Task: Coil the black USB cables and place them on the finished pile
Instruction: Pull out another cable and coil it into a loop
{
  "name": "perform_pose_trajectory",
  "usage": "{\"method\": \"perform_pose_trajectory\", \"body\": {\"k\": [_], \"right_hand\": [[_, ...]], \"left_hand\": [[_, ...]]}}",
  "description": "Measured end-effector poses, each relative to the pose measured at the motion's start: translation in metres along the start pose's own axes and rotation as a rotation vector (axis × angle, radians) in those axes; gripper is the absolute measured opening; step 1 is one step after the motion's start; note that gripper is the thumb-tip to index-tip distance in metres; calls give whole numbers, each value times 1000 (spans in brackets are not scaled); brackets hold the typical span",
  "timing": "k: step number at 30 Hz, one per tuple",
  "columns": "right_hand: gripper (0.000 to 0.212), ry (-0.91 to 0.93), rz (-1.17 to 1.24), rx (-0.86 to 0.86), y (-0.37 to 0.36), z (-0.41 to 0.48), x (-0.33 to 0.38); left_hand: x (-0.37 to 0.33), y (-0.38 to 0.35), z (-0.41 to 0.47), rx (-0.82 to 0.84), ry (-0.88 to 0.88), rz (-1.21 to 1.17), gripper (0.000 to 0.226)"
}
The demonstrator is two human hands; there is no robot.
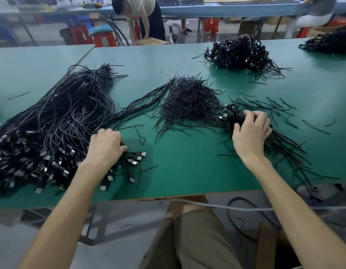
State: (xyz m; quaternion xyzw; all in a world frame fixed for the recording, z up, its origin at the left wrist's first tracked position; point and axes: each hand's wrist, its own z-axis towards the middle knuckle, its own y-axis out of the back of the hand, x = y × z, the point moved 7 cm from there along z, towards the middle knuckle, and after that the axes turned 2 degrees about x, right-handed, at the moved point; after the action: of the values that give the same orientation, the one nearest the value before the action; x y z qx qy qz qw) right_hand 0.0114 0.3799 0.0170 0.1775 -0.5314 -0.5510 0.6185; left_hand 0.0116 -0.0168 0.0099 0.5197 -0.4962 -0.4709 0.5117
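A big heap of loose black USB cables [57,121] covers the left of the green table [187,171], plugs toward me. My left hand [105,147] lies on its right edge, fingers curled round a few cables near their plugs [136,157]. My right hand [249,131] grips a coiled black cable [231,117] at the right, over scattered ties. A pile of coiled cables [240,53] sits at the far right of the table.
A mound of short black twist ties [189,101] fills the table's middle, with more ties [280,148] spread under and beyond my right hand. Another cable pile [331,42] lies at the far right edge. A person [143,18] bends over a box behind the table.
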Motion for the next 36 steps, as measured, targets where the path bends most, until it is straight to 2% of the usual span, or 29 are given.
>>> {"method": "perform_pose_trajectory", "body": {"k": [4, 8, 12, 15, 17, 24, 27, 32, 34, 36], "right_hand": [[44, 155, -81, -80, 4, -12, 20], [40, 253, -60, -55, -1, -24, 39], [37, 307, -63, -19, -8, -41, 48], [35, 350, -45, 32, -17, -56, 55], [34, 397, -22, 59, -21, -66, 63], [33, 492, 1, 161, -42, -92, 84], [32, 502, -7, 166, -45, -92, 85], [32, 527, -12, 163, -48, -94, 87], [34, 549, -14, 155, -48, -94, 87], [36, 569, 1, 152, -46, -95, 90]], "left_hand": [[1, 2, -3, -54, -13, -99, 17], [2, 4, -7, -133, -7, -188, 12], [-1, 1, -4, -166, 17, -146, 22], [-1, -3, 5, -148, 100, -8, 39], [2, -5, 13, -106, 160, 71, 41], [17, -4, 39, -3, 262, -23, 30], [18, -1, 40, -23, 257, -24, 21], [1, 7, 24, -211, 164, 54, 11], [-25, 7, 15, -255, 30, -16, 10], [-55, 10, 4, -233, -145, -190, 7]]}}
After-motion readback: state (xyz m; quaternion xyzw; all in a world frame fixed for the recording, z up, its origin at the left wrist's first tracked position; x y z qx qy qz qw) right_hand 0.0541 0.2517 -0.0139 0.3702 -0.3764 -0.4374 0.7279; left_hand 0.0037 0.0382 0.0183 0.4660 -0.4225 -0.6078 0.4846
